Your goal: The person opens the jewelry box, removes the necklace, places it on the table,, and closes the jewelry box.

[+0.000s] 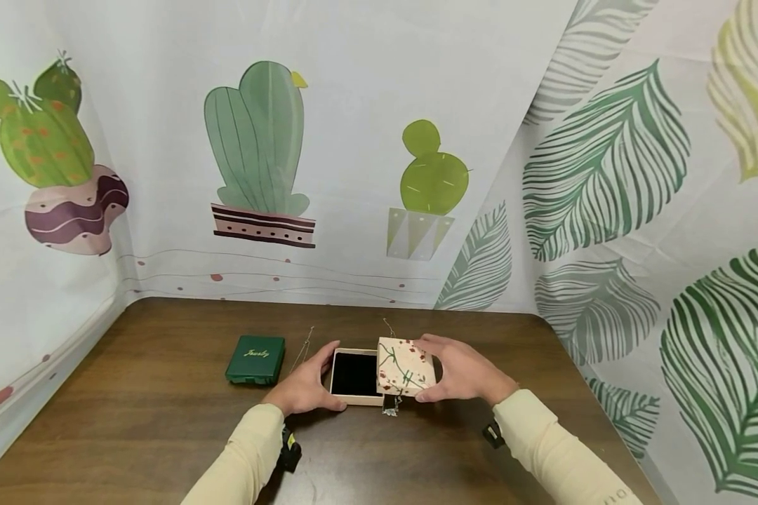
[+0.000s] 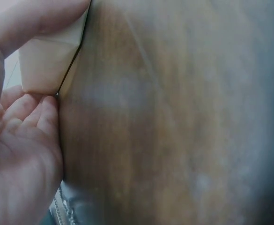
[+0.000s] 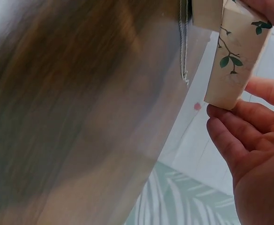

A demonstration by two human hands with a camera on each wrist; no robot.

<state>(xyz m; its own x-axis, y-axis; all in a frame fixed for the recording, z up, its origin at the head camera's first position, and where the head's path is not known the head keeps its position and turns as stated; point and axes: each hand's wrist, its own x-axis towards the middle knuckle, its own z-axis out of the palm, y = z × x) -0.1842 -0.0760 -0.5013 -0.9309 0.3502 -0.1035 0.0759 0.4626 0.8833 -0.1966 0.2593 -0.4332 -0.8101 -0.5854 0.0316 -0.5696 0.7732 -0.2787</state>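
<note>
In the head view my left hand (image 1: 303,386) holds a cream jewelry box base (image 1: 356,400) with a black lining, thumb at its near side and fingers at the far side. The left wrist view shows the base's plain wall (image 2: 43,65) between thumb and fingers. My right hand (image 1: 464,368) grips the cream box lid (image 1: 406,365), printed with red flowers and green stems, by opposite edges. The lid overlaps the base's right end in the head view. A silver necklace (image 3: 183,47) lies beside the box; a shiny end (image 1: 390,407) shows below the lid, its middle hidden.
A green jewelry box (image 1: 255,359) with gold lettering sits shut on the brown table (image 1: 164,421), left of my left hand. Between them a second thin chain (image 1: 306,344) lies on the wood. A printed cloth (image 1: 354,140) hangs behind the table's far edge.
</note>
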